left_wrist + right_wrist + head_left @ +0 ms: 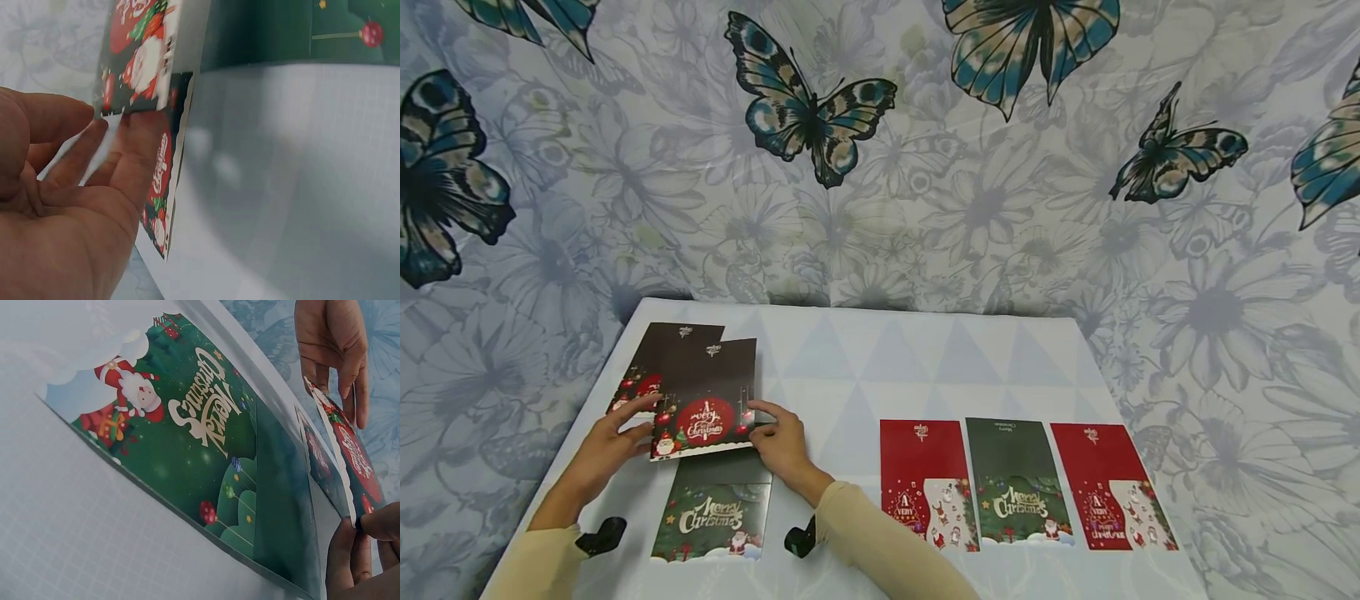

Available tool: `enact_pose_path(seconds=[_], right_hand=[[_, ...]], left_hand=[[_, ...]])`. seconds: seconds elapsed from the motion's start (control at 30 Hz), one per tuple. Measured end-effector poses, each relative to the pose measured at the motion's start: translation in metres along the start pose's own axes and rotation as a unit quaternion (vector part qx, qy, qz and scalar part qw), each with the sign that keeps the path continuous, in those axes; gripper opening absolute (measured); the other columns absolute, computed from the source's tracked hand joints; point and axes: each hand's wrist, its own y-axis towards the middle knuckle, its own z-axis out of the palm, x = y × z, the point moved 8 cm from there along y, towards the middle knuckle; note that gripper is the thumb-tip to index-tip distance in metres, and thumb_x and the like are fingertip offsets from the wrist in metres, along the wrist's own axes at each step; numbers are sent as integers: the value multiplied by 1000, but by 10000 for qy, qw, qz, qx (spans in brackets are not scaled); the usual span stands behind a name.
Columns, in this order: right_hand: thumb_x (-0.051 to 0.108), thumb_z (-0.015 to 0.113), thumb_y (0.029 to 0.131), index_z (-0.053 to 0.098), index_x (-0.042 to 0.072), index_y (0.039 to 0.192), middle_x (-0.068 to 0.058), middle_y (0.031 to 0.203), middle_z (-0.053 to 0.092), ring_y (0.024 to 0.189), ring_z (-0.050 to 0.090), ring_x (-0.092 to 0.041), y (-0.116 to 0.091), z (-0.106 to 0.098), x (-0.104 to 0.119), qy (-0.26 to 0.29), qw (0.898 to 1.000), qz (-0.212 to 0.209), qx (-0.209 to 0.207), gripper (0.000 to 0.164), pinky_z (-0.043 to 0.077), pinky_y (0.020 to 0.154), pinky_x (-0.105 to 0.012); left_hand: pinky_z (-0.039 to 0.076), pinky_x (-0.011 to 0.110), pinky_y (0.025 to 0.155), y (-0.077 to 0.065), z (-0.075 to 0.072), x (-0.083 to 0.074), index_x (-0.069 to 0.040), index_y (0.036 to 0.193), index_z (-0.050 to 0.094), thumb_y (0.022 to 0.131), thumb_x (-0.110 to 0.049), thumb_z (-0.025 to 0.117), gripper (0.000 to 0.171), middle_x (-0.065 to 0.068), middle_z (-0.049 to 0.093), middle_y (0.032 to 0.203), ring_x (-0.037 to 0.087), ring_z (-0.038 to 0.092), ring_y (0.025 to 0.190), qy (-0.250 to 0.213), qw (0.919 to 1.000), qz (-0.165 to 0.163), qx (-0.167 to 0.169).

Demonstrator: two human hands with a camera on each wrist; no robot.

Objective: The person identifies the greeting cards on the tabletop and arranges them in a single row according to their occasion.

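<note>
Between my hands a black Christmas card (707, 375) with a red "A very Merry Christmas" oval is raised over the left part of the table. My left hand (598, 458) holds its left edge; the left wrist view shows the thumb at a corner and fingers behind the card. At the opposite edge, my right hand (784, 446) pinches the card between thumb and fingers, as the right wrist view shows. A matching black card (662, 346) lies behind it, partly covered. Nearer to me lies a green "Merry Christmas" card (715, 508), its upper part overlapped by the held card.
To the right, a red card (921, 450), a green card (1007, 450) and another red card (1090, 454) lie in a row on the pale patterned tablecloth (895, 367). Behind the table hangs a butterfly-print cloth (880, 233).
</note>
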Motion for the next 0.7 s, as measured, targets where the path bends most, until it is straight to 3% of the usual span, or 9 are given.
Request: enact_pose_path(seconds=[0.1,0.2,0.3,0.37,0.43,0.53,0.6,0.7], right_hand=[[-14,63,82,70,15,127,-21,82,75,59,56,3,3,-3,-2,75,9999,55,-68,54,40,52,-14],[-13,64,82,70,15,126,-20,79,75,58,57,3,5,-6,-4,20,9999,32,-156,53,42,52,-15],[-13,65,82,70,15,126,-17,76,75,56,57,3,8,-10,-6,-62,9998,34,-211,52,42,50,-15],[-13,64,81,70,14,125,-16,76,75,56,56,3,10,-13,-7,-78,9997,32,-234,52,42,50,-15],[-13,64,81,70,14,125,-15,77,76,56,56,3,12,-16,-7,-129,9995,30,-272,52,41,49,-15],[-13,63,79,70,14,125,-15,78,76,56,56,2,14,-22,-9,-179,9992,38,-349,53,41,50,-15],[-13,64,79,70,15,125,-15,79,76,57,57,1,15,-25,-11,-191,9991,79,-378,54,42,51,-15],[-13,64,79,70,14,125,-16,80,76,59,58,0,18,-30,-12,-141,9990,121,-417,54,43,53,-16]], left_hand=[[58,28,86,4,0,-3,-1,154,33,107,-13,46,51,32,29,155,16,58,119,163,9997,103,-155],[52,12,82,5,1,-6,0,151,38,107,-16,48,48,31,31,155,-12,48,108,113,9994,210,-241],[49,7,81,5,4,-8,1,150,39,107,-16,48,47,32,30,154,-20,43,103,-18,9994,263,-212],[53,13,85,7,7,-9,1,150,38,107,-16,47,47,32,32,153,-9,53,110,22,9996,212,-178],[56,24,89,10,10,-10,0,151,37,107,-17,46,48,31,34,151,11,62,116,137,9997,130,-142],[57,38,92,13,14,-12,-1,152,38,108,-19,46,48,30,36,151,43,54,126,361,9992,26,-142],[56,35,90,15,17,-14,-1,152,38,107,-19,46,48,30,37,151,46,50,128,438,9989,21,-171],[51,19,85,17,21,-19,0,150,41,107,-16,47,46,30,38,152,45,49,128,408,9989,106,-221]])
